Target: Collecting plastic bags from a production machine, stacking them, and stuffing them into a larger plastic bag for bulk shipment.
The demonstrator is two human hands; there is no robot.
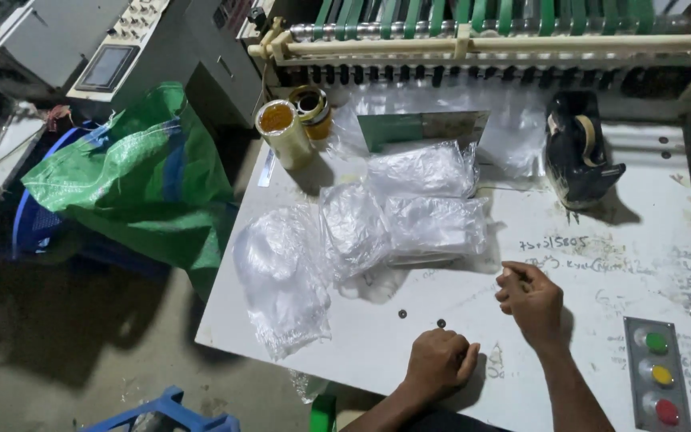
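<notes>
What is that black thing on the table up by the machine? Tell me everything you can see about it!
It is a black tape dispenser, heavy-looking and shiny, likely plastic. A roll of pale tape sits in its rounded body, and a pointed end sticks out toward the right. It stands upright on the white table, near the far edge by the machine with green belts. Crinkly clear plastic bags lie to its left. Neither hand touches it; the right hand rests well below it.

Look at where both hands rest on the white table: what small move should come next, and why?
Probably the right hand should reach forward to the nearest clear plastic bag bundle. Both it and the left hand look loosely curled and seem to hold nothing, resting on the white table, and that bundle lies just ahead of the right hand's fingers.
</notes>
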